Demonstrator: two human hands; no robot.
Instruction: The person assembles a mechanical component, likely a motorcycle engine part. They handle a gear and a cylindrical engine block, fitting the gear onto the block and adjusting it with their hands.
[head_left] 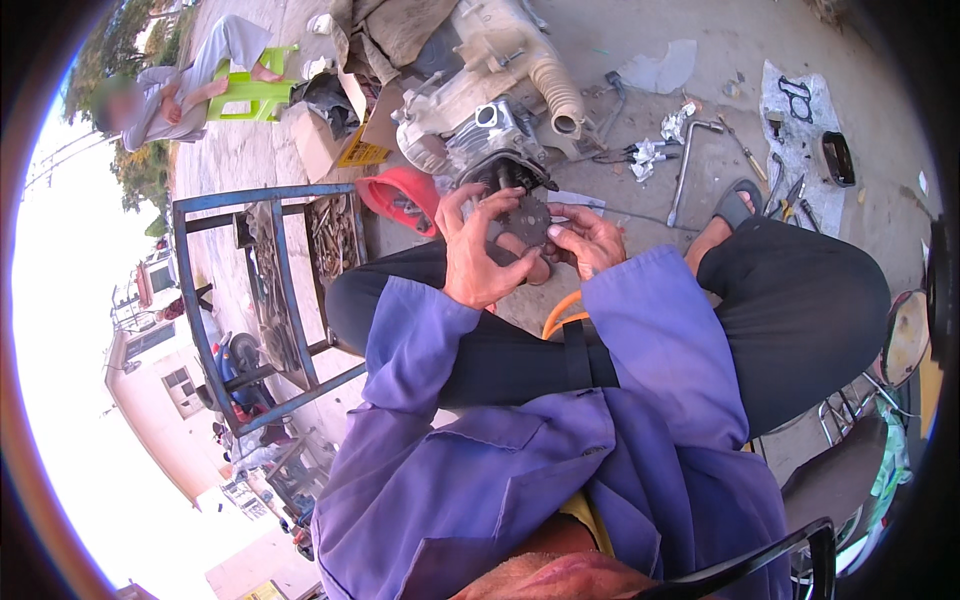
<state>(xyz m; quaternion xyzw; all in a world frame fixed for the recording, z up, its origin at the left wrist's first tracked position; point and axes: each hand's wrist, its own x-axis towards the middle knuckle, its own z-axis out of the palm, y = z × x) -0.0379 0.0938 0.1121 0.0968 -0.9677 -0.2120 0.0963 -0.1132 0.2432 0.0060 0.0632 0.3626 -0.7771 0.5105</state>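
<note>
A dark toothed gear (527, 220) is held up between my two hands, just in front of a scooter-type engine (480, 90). My right hand (592, 240) pinches the gear's right edge between thumb and fingers. On the other side my left hand (478, 248) curves round it, fingertips at the upper rim and thumb lower down. The engine's opened dark end (500, 170) lies right behind the gear, partly covered by my left fingers. A ribbed beige hose (560, 100) runs along the engine's right side.
Left of my knee stands a blue metal frame rack (205, 310) holding loose metal parts, beside a red container (400, 195). To the right lie an L-shaped wrench (685, 180), pliers (793, 195) and a gasket (797, 97). A person (180, 100) sits at the far left.
</note>
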